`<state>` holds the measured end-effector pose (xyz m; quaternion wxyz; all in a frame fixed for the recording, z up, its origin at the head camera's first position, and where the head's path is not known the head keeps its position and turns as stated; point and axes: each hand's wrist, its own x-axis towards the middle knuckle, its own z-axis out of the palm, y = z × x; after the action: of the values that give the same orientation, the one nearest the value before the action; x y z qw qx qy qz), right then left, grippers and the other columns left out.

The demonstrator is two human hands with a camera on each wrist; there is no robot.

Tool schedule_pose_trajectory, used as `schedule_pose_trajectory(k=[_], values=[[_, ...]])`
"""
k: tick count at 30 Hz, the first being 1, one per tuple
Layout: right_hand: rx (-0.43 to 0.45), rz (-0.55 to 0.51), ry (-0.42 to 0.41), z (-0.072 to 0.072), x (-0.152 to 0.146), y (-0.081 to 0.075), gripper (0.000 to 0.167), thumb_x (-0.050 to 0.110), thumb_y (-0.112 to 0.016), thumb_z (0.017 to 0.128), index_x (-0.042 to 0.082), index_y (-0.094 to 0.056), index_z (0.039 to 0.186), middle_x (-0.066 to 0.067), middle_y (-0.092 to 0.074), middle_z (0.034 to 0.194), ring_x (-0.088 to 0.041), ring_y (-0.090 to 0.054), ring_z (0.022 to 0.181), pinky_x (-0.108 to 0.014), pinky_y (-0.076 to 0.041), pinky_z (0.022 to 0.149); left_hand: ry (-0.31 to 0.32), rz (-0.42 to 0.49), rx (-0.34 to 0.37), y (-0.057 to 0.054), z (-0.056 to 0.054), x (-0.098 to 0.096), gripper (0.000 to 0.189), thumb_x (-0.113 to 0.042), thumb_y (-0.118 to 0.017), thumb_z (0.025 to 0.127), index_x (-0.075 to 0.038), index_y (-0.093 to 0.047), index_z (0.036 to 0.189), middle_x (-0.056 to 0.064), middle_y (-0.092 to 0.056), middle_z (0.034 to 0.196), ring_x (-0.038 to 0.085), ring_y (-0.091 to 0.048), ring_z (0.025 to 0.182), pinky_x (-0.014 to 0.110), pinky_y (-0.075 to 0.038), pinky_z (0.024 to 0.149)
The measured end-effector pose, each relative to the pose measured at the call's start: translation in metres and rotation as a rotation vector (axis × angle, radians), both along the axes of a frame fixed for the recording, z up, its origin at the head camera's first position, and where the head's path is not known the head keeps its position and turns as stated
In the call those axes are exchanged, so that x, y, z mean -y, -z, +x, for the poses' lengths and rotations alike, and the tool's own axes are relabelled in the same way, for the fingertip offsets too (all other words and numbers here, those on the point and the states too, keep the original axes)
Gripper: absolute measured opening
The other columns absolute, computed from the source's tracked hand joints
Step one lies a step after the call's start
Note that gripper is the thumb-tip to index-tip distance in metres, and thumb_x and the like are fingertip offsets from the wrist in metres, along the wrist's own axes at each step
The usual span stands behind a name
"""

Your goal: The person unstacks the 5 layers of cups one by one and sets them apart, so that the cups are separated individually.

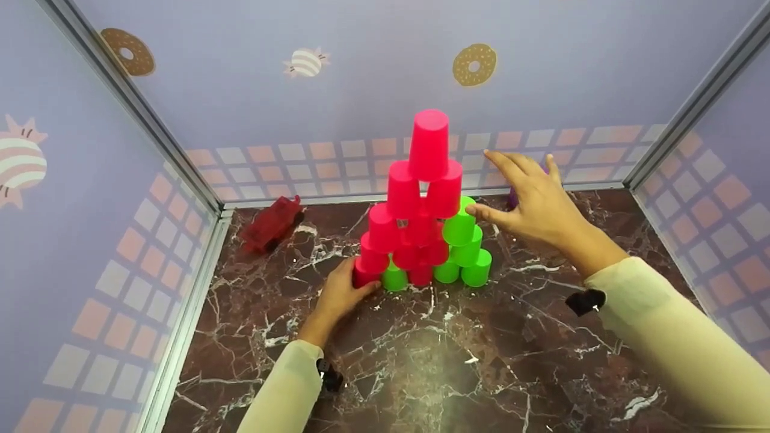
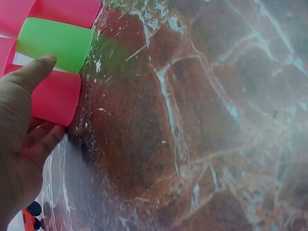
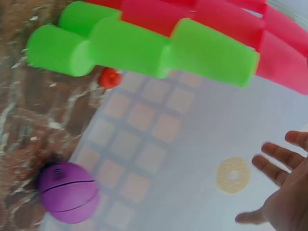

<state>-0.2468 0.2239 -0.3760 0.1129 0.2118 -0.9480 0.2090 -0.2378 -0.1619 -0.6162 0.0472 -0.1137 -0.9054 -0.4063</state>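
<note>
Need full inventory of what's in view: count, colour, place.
Pink cups: 10 visible, pink-red, stacked in pyramid
Green cups: 5 visible, green, same pyramid
Red toy: 1, red, left rear
Ball: 1, purple, right rear
Small object: 1, orange-red, near green cups, unidentified
Tabletop: 1, brown marbled, under cups
Wall panels: 3, lilac, printed, left, back and right
Wrist devices: 2, black, at cuffs
Sleeves: 2, pale, bottom of head view
Left hand: 1, bare, gripping bottom-left pink cup
Right hand: 1, bare, beside pyramid's right side
</note>
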Motion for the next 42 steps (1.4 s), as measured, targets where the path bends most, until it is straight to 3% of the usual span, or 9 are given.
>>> schedule_pose_trajectory(k=[3,11,19,28,35,42], values=[[-0.011,-0.07,-0.048,-0.004,0.011,-0.015,0.092,0.064,-0.077,0.096,0.02,-0.044,0.169,-0.017,-0.055,0.165,-0.043,-0.047,0.156,-0.08,-0.009,0.133,0.003,0.001,0.006,-0.001,0.0,0.0,0.067,-0.025,-0.092,0.09,0.001,-0.063,0.144,0.022,-0.072,0.135,0.042,-0.071,0.127,0.058,-0.056,0.113],[-0.068,-0.268,-0.156,-0.018,0.043,-0.046,0.079,0.051,-0.087,0.093,0.013,-0.059,0.156,-0.01,-0.067,0.152,-0.033,-0.06,0.145,-0.063,-0.043,0.125,0.009,0.059,-0.044,-0.003,-0.004,-0.001,0.059,-0.022,-0.091,0.091,-0.002,-0.066,0.14,0.02,-0.074,0.13,0.038,-0.072,0.123,0.056,-0.057,0.11],[-0.075,-0.362,-0.192,-0.025,0.063,-0.057,0.072,0.043,-0.093,0.09,0.015,-0.065,0.15,-0.005,-0.073,0.14,-0.025,-0.067,0.133,-0.052,-0.048,0.121,-0.004,0.077,-0.039,-0.008,-0.003,0.0,0.055,-0.016,-0.091,0.089,-0.003,-0.068,0.138,0.017,-0.075,0.13,0.036,-0.073,0.122,0.054,-0.059,0.11],[-0.082,-0.388,-0.194,-0.031,0.07,-0.062,0.068,0.038,-0.093,0.091,0.012,-0.067,0.148,-0.006,-0.076,0.134,-0.024,-0.07,0.129,-0.05,-0.05,0.119,-0.047,0.081,-0.005,-0.009,-0.004,-0.003,0.055,-0.016,-0.094,0.087,-0.004,-0.07,0.135,0.018,-0.078,0.128,0.037,-0.075,0.122,0.053,-0.059,0.111],[-0.043,-0.404,-0.167,-0.033,0.076,-0.064,0.064,0.038,-0.09,0.094,0.011,-0.067,0.146,-0.008,-0.077,0.133,-0.026,-0.07,0.131,-0.05,-0.048,0.122,-0.059,0.076,-0.041,-0.008,-0.004,-0.004,0.054,-0.019,-0.095,0.087,-0.005,-0.071,0.133,0.019,-0.079,0.125,0.037,-0.076,0.119,0.053,-0.061,0.106],[-0.04,-0.429,-0.182,-0.034,0.076,-0.064,0.058,0.032,-0.089,0.096,0.008,-0.068,0.144,-0.01,-0.079,0.128,-0.027,-0.075,0.122,-0.05,-0.052,0.117,-0.065,0.06,-0.078,-0.006,-0.005,-0.003,0.054,-0.021,-0.096,0.086,-0.003,-0.072,0.131,0.019,-0.079,0.124,0.037,-0.077,0.118,0.054,-0.062,0.104]])
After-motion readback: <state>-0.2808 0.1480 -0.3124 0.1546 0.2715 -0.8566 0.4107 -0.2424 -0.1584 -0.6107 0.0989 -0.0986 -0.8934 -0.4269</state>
